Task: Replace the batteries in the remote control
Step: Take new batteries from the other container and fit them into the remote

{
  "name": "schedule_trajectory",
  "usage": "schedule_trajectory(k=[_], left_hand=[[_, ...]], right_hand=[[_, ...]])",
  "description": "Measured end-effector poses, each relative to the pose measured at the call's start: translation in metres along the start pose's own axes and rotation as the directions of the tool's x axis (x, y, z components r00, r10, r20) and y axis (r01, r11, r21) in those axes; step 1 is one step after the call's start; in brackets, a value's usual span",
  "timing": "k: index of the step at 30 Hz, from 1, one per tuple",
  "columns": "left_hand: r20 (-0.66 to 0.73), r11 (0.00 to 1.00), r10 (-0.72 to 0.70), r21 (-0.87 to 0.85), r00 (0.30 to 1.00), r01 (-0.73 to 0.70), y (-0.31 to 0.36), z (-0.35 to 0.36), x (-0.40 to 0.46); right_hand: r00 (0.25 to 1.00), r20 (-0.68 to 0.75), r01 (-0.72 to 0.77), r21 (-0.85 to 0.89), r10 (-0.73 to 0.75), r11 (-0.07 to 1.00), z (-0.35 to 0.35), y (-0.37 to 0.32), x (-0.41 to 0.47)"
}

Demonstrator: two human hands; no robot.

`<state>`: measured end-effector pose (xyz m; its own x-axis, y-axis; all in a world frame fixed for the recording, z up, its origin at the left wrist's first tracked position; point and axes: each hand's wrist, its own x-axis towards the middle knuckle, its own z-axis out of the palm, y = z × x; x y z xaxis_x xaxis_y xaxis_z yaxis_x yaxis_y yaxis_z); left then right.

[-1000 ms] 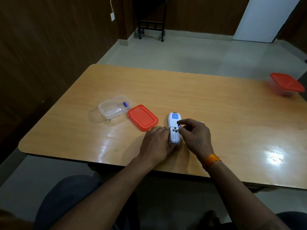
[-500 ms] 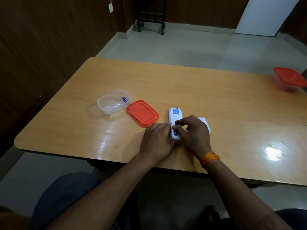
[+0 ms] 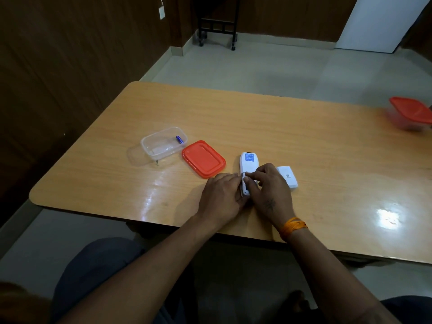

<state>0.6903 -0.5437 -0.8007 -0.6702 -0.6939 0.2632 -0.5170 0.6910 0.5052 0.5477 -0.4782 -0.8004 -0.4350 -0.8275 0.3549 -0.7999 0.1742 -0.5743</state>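
A white remote control (image 3: 247, 161) lies face down on the wooden table (image 3: 304, 141), its battery compartment open at the near end. My left hand (image 3: 222, 197) grips the remote's near end from the left. My right hand (image 3: 268, 185) curls over the compartment, with thumb and forefinger pinched together at its left edge; the battery under them is hidden. The white battery cover (image 3: 288, 177) lies just right of my right hand. A blue battery (image 3: 179, 139) rests in a clear plastic box (image 3: 161, 146) to the left.
The box's orange lid (image 3: 203, 159) lies flat between the clear box and the remote. A second container with an orange lid (image 3: 410, 113) stands at the table's far right edge. A black wheeled stand (image 3: 217, 26) is on the floor beyond the table.
My right hand has come down from above the remote with the blue battery onto the compartment, now covering it. The left hand keeps its hold. The battery cover has come into sight.
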Motion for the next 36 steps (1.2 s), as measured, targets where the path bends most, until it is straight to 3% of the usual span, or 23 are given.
schedule_trajectory(k=[3,10,18,27,36], left_hand=[[0.062,0.999,-0.019,-0.033,0.998,0.021,0.001,-0.008,-0.007],[0.202,0.989,-0.076,0.142,0.976,0.048,-0.028,-0.042,-0.025],[0.292,0.964,-0.156,0.252,0.943,0.081,-0.073,-0.095,-0.026],[0.128,0.926,-0.343,0.214,0.931,0.312,-0.135,-0.138,-0.035],[0.004,0.907,-0.413,0.095,0.911,0.410,-0.169,-0.138,-0.039]], right_hand=[[0.998,-0.001,-0.059,0.021,0.059,0.998,-0.005,-0.001,0.004],[0.982,-0.105,-0.155,0.033,0.157,0.987,0.001,-0.025,0.026],[0.999,0.008,-0.042,0.050,0.042,0.998,0.032,-0.086,0.064],[0.969,0.243,0.046,0.008,-0.047,0.999,0.086,-0.140,0.116],[0.944,0.329,0.108,-0.258,-0.018,0.960,0.125,-0.179,0.139]])
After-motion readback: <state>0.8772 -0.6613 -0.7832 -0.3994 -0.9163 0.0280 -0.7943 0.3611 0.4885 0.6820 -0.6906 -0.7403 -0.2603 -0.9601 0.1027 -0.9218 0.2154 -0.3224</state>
